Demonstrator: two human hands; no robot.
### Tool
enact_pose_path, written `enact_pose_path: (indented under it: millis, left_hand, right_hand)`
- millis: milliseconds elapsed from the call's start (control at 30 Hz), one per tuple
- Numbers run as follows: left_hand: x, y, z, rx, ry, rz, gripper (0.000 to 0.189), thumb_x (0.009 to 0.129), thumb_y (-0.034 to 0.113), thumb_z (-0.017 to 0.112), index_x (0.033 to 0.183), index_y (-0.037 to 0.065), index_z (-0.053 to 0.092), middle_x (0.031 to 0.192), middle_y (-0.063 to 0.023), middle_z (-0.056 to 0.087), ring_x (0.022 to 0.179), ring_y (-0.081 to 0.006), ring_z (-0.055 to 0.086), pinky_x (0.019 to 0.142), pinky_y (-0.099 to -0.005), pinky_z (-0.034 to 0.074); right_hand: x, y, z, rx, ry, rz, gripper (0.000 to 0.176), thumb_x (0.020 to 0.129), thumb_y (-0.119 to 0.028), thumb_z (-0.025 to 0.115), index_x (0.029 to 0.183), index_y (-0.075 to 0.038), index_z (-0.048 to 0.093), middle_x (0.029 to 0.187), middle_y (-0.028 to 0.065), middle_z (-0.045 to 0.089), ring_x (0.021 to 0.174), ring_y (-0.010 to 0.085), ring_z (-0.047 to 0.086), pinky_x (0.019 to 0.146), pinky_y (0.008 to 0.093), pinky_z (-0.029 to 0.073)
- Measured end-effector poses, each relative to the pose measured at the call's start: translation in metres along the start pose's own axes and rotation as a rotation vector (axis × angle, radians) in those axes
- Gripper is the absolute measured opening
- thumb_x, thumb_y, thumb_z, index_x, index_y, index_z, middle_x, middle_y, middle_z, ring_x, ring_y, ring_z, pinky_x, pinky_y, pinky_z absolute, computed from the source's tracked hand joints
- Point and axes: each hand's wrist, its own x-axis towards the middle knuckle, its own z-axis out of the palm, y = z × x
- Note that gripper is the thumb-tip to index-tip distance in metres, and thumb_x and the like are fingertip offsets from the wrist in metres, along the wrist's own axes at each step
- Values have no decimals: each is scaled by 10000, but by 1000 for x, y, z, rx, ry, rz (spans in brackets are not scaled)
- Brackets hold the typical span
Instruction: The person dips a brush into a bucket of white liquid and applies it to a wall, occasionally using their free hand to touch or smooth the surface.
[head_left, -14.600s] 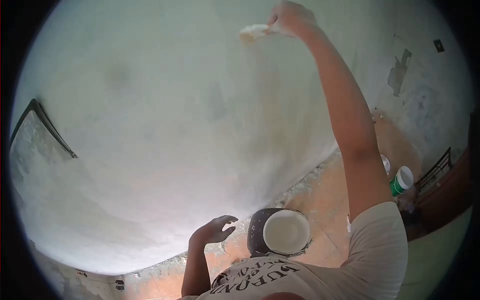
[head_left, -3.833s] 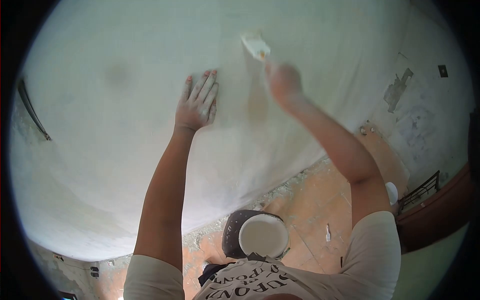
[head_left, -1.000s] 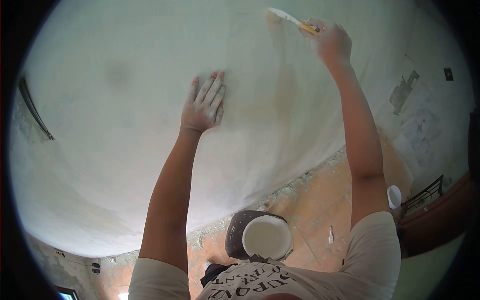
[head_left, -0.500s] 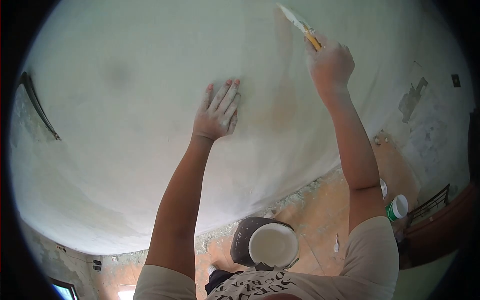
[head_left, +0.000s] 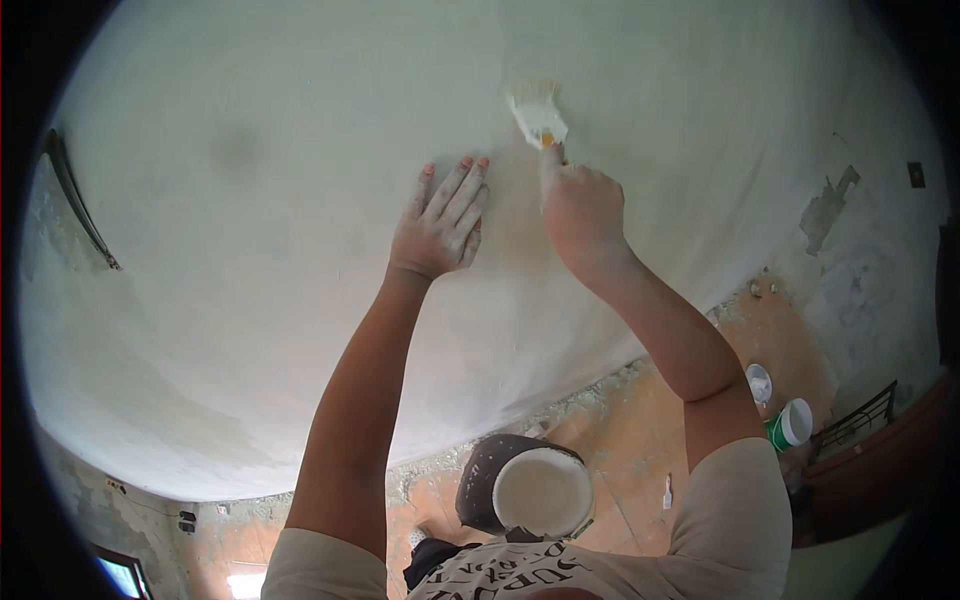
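Note:
My right hand (head_left: 583, 212) grips the orange handle of a paintbrush (head_left: 538, 112), its wide bristles whitened and set against the pale wall (head_left: 300, 330). To the left of the brush, my left hand (head_left: 442, 222) lies flat on the same wall, fingers stretched upward and dusted white, holding nothing. Below the wall, close to my body, a white bucket (head_left: 543, 490) with pale contents stands by a dark, paint-spotted object (head_left: 478, 495) whose kind I cannot make out.
On the tiled floor (head_left: 620, 470) lies a small white tool (head_left: 667, 492). Farther right are a green-and-white tub (head_left: 790, 425), a white round container (head_left: 759, 383) and a dark metal rack (head_left: 858, 420). A dark cable or strip (head_left: 80, 205) hangs at the wall's left.
My right hand has brought the paintbrush down and to the left, turning its broad face toward me. My left hand stays nearly in place on the wall.

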Motion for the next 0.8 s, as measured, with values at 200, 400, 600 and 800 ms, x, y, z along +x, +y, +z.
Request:
enact_pose_path:
  millis: [200, 400, 600, 800]
  left_hand:
    - [0, -1, -1, 1, -28, -14, 373, 820, 222, 516, 1162, 86, 579, 1504, -57, 377, 1378, -189, 367, 1147, -512, 253]
    - [2, 0, -3, -37, -25, -18, 374, 820, 188, 479, 1155, 59, 586, 1466, -76, 433, 1356, -209, 406, 1156, -522, 212]
    - [-3, 0, 1, -13, -78, -15, 384, 830, 227, 522, 1185, 91, 569, 1518, -48, 353, 1390, -183, 343, 1157, -507, 233]
    - [-4, 0, 0, -89, -39, -14, 413, 823, 195, 466, 1201, 62, 566, 1466, -74, 432, 1363, -209, 395, 1159, -521, 209]
  right_hand:
    - [-50, 2, 7, 80, -264, -113, 43, 770, -50, 640, 790, -81, 662, 639, 51, 650, 591, 204, 679, 499, 321, 528]
    - [-115, 2, 43, 304, -677, 14, 57, 822, -56, 588, 860, -59, 630, 813, 141, 660, 807, 268, 677, 709, 387, 536]
    - [-117, 42, 49, 1063, -944, 662, 128, 845, -124, 662, 823, -18, 595, 720, 129, 617, 524, 181, 556, 476, 329, 422]
    - [-76, 44, 28, 1479, -941, 1090, 255, 898, -184, 649, 714, -37, 550, 568, 49, 513, 368, 62, 332, 348, 244, 222]
